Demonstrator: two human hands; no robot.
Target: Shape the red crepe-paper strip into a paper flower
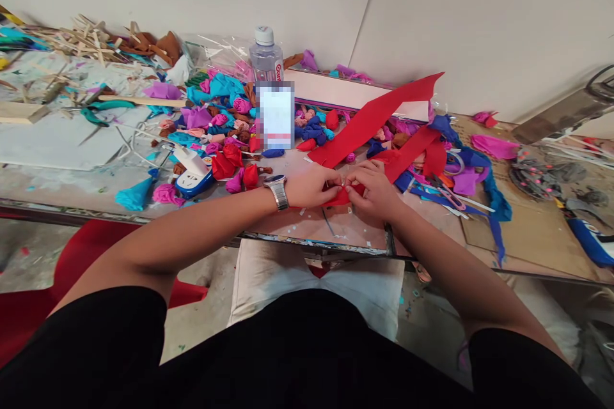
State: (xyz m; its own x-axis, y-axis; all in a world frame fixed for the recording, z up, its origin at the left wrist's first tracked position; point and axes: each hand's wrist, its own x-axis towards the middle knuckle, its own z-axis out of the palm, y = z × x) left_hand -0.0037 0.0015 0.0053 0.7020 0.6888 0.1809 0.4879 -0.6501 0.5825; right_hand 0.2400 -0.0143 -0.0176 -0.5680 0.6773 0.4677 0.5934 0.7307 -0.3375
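Note:
My left hand [314,186], with a silver watch on the wrist, and my right hand [374,188] meet at the table's near edge. Both pinch the near end of a long red crepe paper strip [369,118]. The strip runs away from my fingers up and to the right, over a white box [345,92]. A second red strip [415,147] lies just right of my right hand. The fingertips of both hands are pressed together on the red paper.
Several small rolled paper flowers [230,163] in red, pink, blue and purple lie left of my hands. A water bottle [265,57] stands behind them. A glue gun [194,172], pliers [103,108], wooden sticks [81,38], scissors [448,195] and blue strips [496,204] lie around.

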